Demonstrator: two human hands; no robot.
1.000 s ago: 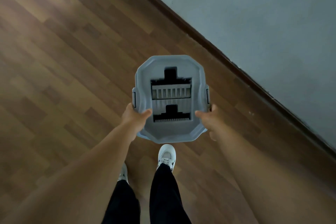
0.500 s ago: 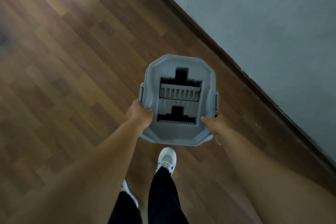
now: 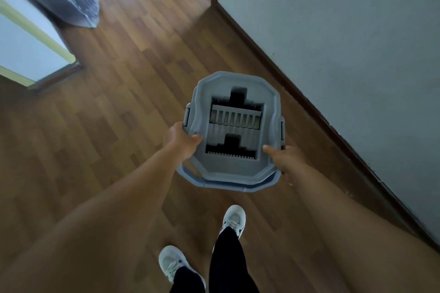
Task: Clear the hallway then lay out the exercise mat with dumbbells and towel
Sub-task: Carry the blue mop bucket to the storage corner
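A grey mop bucket (image 3: 232, 173) with a slotted wringer top hangs in front of me above the wooden floor, carried by both hands. My left hand (image 3: 182, 137) grips its left rim, thumb on top. On the right rim my right hand (image 3: 284, 158) grips the same way, its fingers hidden under the edge. No mat, dumbbells or towel are in view.
A grey wall (image 3: 345, 54) with a dark skirting board runs diagonally along the right. A wrapped bluish-grey bundle (image 3: 64, 0), blurred, stands at the upper left beside a doorway (image 3: 28, 54). My feet in white shoes (image 3: 233, 220) step on the wooden floor (image 3: 107, 126).
I have walked forward along the wall with the bucket. The doorway, the wrapped bundle and a wall corner have come into view ahead. Both grips are unchanged.
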